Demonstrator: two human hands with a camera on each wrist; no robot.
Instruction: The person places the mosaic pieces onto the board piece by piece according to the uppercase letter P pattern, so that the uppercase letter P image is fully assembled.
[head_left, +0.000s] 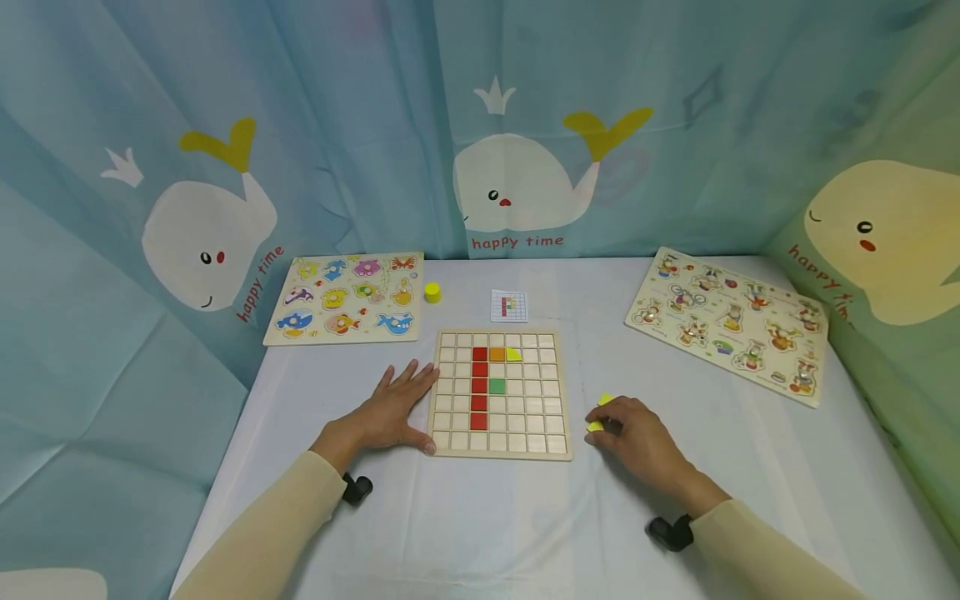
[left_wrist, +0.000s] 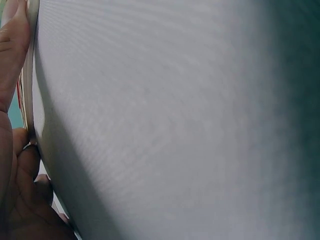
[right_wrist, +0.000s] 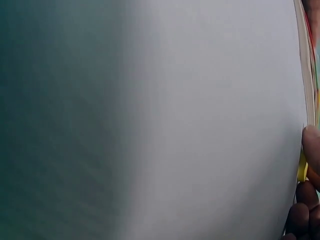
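Observation:
A wooden grid board (head_left: 525, 451) lies mid-table with a column of red square tiles (head_left: 479, 386). Beside that column sit an orange tile (head_left: 497, 354) and a green tile (head_left: 497, 387); a yellow tile (head_left: 513, 355) with a curved edge lies right of the orange one. My left hand (head_left: 386, 417), fingers spread, rests against the board's left edge. Right of the board, my right hand (head_left: 637, 437) pinches a small yellow tile (head_left: 595, 427) between thumb and fingers, close over the table. Another bit of yellow (head_left: 606, 399) shows past the fingers, mostly hidden by them.
A card (head_left: 509, 306) printed with a coloured grid lies behind the board. At the back left are an animal peg puzzle (head_left: 345, 298) and a yellow cylinder (head_left: 432, 292). A second puzzle board (head_left: 731, 325) lies angled at the back right. Curtains (head_left: 360, 167) enclose the table.

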